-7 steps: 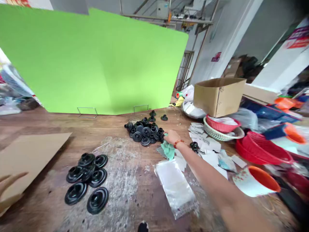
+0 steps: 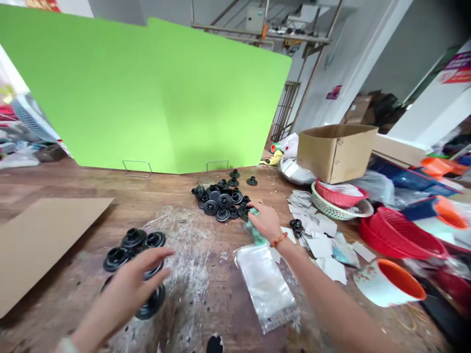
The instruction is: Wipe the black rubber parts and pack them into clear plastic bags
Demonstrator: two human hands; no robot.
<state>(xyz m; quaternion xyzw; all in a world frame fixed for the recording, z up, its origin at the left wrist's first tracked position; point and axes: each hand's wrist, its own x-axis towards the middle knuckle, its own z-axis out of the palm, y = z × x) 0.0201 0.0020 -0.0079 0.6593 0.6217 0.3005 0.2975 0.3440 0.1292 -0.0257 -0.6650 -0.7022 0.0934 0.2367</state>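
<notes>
My left hand (image 2: 132,289), blurred, has come over the near-left group of black flanged discs with raised hubs (image 2: 134,238). Its thumb and fingers are apart, nothing shows between them, and it hides several discs. At the right edge of a larger pile of similar black discs (image 2: 223,200), my right hand (image 2: 265,223) is closed, its fingers on a crumpled teal cloth (image 2: 257,235). Whether a disc is also under those fingertips, I cannot tell. Just below the cloth lies a stack of clear plastic bags (image 2: 265,287).
A flat cardboard sheet (image 2: 44,245) lies at left, and a green panel (image 2: 158,98) stands behind. Toward the right are scattered paper slips (image 2: 320,245), a cardboard box (image 2: 333,152) over baskets, red baskets (image 2: 401,230) and a white cup with orange inside (image 2: 386,282).
My left hand has moved from the cardboard sheet at the left edge to above the near group of discs. My right hand has drawn slightly back toward me from the pile.
</notes>
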